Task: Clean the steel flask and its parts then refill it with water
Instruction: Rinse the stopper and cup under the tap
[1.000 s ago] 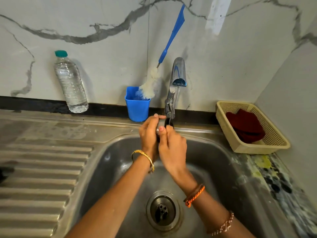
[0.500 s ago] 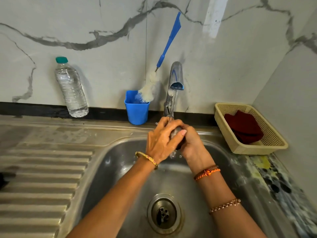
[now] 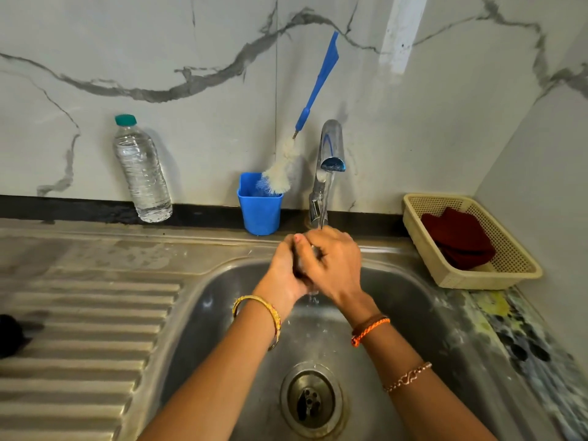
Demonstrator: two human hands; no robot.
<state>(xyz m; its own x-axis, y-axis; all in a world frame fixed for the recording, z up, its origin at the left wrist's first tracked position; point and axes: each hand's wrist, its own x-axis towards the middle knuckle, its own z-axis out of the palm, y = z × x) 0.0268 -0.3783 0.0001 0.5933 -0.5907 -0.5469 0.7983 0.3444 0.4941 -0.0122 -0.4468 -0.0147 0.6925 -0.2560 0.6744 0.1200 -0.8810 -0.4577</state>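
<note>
Both my hands meet over the steel sink, under water running from the tap. My left hand and my right hand are cupped against each other, fingers curled round a small flask part. Only a grey sliver of that part shows between the fingers, so I cannot tell which part it is. My right hand lies over the top and my left hand holds from the left. Water drips from beneath the hands toward the drain. The flask body is not in view.
A blue cup holding a long blue-handled bottle brush stands left of the tap. A clear water bottle stands against the wall. A cream basket with a red cloth sits right. A dark object lies on the ribbed drainboard.
My hands have turned around the part under the stream: half a second ago the left hand covered it from above, now the right hand lies on top. They stay below the tap.
</note>
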